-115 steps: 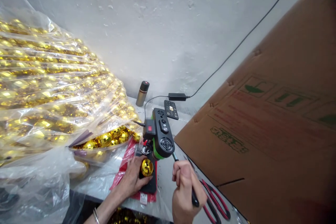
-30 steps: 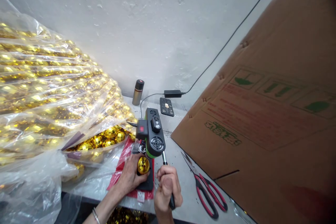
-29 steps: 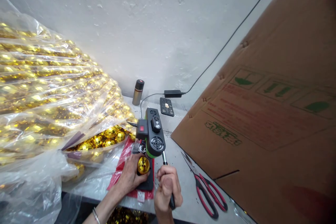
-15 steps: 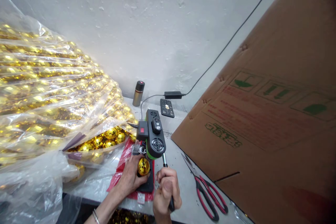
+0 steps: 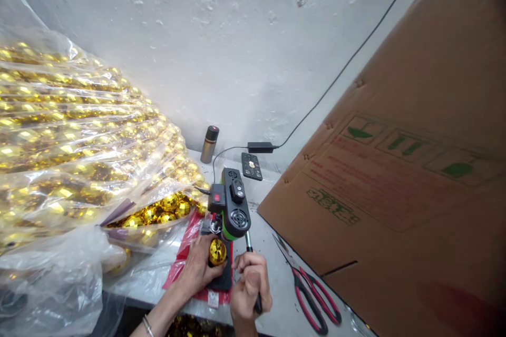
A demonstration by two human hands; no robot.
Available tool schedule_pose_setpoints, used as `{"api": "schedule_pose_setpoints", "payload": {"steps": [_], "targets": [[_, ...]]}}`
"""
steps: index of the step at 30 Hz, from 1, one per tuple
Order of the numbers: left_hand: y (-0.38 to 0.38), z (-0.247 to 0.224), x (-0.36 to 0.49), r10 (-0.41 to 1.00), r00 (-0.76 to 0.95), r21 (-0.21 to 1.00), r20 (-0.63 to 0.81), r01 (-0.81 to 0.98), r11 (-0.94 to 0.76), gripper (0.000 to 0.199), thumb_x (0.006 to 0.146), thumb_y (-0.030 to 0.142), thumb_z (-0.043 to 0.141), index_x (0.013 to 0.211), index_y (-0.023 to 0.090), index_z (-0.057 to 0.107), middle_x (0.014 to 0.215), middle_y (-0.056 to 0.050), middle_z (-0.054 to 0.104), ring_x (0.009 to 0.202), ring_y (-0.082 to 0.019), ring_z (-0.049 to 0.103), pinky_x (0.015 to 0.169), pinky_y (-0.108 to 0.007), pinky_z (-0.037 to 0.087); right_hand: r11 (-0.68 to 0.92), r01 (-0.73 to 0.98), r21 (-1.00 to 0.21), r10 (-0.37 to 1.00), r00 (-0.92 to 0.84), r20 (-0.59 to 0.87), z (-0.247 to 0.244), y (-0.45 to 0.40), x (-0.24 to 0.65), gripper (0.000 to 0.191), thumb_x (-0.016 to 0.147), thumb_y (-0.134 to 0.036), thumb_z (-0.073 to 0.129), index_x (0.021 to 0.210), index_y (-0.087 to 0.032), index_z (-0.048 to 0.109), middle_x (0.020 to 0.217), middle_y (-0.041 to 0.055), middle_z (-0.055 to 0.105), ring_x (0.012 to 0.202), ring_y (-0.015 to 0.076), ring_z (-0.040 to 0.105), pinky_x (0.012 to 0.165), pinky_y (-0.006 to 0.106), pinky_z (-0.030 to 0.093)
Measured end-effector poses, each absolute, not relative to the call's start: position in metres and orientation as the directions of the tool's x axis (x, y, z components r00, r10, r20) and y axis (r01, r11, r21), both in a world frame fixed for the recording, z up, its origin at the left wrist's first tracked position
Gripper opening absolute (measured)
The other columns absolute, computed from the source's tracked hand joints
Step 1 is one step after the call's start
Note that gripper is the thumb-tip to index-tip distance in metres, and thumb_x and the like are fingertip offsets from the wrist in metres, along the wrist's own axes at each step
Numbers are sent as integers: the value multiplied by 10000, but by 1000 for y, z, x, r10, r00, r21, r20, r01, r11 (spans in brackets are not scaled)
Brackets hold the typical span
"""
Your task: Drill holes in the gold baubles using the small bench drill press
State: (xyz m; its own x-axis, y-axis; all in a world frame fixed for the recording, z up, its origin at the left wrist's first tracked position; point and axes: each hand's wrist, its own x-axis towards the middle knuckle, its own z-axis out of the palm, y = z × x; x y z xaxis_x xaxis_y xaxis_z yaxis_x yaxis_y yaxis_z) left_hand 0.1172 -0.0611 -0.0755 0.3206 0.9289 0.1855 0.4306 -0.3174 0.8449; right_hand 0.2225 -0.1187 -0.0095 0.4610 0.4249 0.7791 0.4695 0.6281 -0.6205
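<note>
A black and green machine (image 5: 236,205) with round vents stands on the work surface. Just in front of it, my left hand (image 5: 200,268) holds a shiny gold faceted ball (image 5: 217,252) between thumb and fingers, above the machine's black base (image 5: 223,279). My right hand (image 5: 251,287) is wrapped round the black grip of a metal lever (image 5: 249,242) at the machine's right side. Red plastic (image 5: 177,268) lies under the base.
A big clear bag (image 5: 79,131) of gold balls fills the left. A cardboard box (image 5: 395,179) leans at the right, beside red-handled scissors (image 5: 316,300). Behind are a flask (image 5: 209,145), a phone (image 5: 252,166) and a power adapter (image 5: 261,147). More gold balls (image 5: 195,326) show below the surface's edge.
The view has shifted slightly, so most things sit a little lower. Both hands keep the same hold on the ball and the lever.
</note>
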Motion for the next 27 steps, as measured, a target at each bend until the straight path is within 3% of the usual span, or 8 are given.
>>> {"api": "schedule_pose_setpoints", "payload": {"steps": [7, 10, 13, 16, 19, 23, 25, 27], "targets": [[-61, -82, 118, 924, 312, 840, 221, 421, -343, 515, 749, 257, 753, 1256, 212, 675, 1205, -136, 755, 1136, -368, 694, 1006, -554, 549, 622, 584, -522, 384, 353, 853, -30, -118, 230, 367, 1093, -243, 419, 745, -215, 531, 757, 3, 591, 671, 162, 584, 716, 350, 502], [-59, -85, 120, 927, 296, 838, 233, 422, -345, 510, 745, 259, 752, 1247, 208, 679, 1196, -138, 757, 1133, -373, 698, 998, -560, 558, 625, 599, -500, 366, 341, 866, -32, -117, 231, 389, 1102, -274, 407, 733, -219, 519, 742, -1, 575, 663, 161, 573, 694, 334, 498], [-57, -85, 122, 926, 288, 838, 245, 416, -352, 528, 749, 275, 765, 1265, 206, 676, 1206, -143, 758, 1133, -377, 699, 1000, -567, 559, 622, 597, -506, 402, 311, 862, -8, -121, 234, 396, 1095, -267, 434, 710, -217, 509, 736, -1, 574, 631, 144, 561, 610, 284, 470], [-61, -85, 119, 916, 312, 829, 252, 418, -371, 558, 763, 275, 778, 1305, 211, 666, 1258, -147, 751, 1164, -378, 693, 1018, -571, 553, 516, 535, -669, 551, 390, 738, 39, -127, 237, 347, 1098, -222, 438, 769, -215, 545, 704, -29, 534, 543, 104, 475, 501, 235, 371], [-74, -92, 106, 894, 366, 798, 259, 441, -412, 605, 764, 283, 823, 1345, 226, 664, 1295, -158, 745, 1203, -392, 686, 1046, -588, 545, 482, 531, -697, 602, 376, 704, 79, -129, 239, 349, 1088, -269, 511, 745, -215, 546, 638, -48, 485, 521, 98, 452, 489, 230, 353], [-87, -99, 74, 846, 385, 711, 369, 470, -524, 871, 662, 549, 949, 1412, 236, 635, 1368, -194, 717, 1250, -449, 670, 1065, -618, 548, 536, 540, -649, 557, 351, 753, 84, -125, 236, 393, 1091, -251, 496, 700, -216, 519, 627, -41, 485, 522, 98, 465, 503, 228, 378], [-79, -88, 58, 837, 292, 662, 463, 514, -546, 788, 799, 617, 833, 1451, 244, 596, 1402, -188, 703, 1266, -420, 672, 1062, -582, 565, 563, 524, -639, 540, 351, 765, 73, -124, 234, 377, 1092, -234, 484, 719, -215, 533, 647, -35, 505, 524, 100, 470, 501, 227, 385], [-57, -65, 47, 835, 145, 610, 531, 618, -495, 516, 992, 511, 625, 1435, 249, 598, 1381, -165, 715, 1276, -363, 672, 1082, -539, 558, 574, 512, -639, 537, 354, 766, 63, -124, 233, 354, 1091, -225, 481, 744, -213, 549, 667, -31, 515, 526, 100, 466, 492, 227, 378]]}}
